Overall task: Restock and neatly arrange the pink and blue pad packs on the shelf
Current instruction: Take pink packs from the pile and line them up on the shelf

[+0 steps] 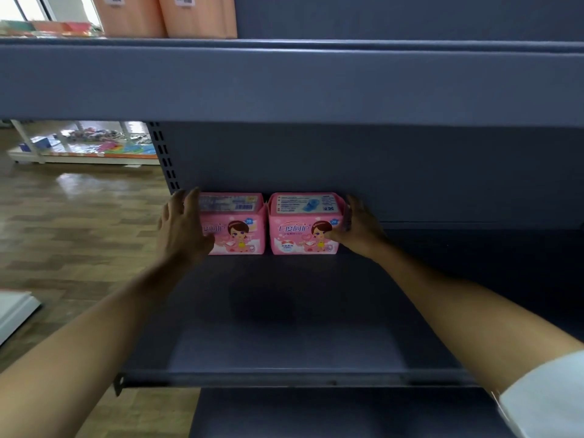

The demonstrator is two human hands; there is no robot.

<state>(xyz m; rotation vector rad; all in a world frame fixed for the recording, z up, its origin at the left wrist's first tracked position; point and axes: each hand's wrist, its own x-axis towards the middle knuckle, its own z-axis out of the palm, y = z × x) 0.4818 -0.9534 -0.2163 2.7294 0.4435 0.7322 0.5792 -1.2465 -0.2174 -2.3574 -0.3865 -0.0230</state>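
Observation:
Two pink pad packs stand side by side at the back of the grey shelf (284, 327), against its rear wall. My left hand (183, 229) lies against the outer left side of the left pink pack (235, 226), fingers fairly straight and reaching along its edge. The right pink pack (301, 226) is held by my right hand (357, 229), thumb on its front face and fingers behind its right side. A narrow gap separates the two packs. No blue pack is in view.
A shelf board (284, 83) hangs low overhead. Peach-coloured packs (164, 14) stand on it at the upper left. The perforated upright (164, 156) marks the shelf's left end. Wooden floor (63, 216) and a white display rack (82, 147) lie to the left.

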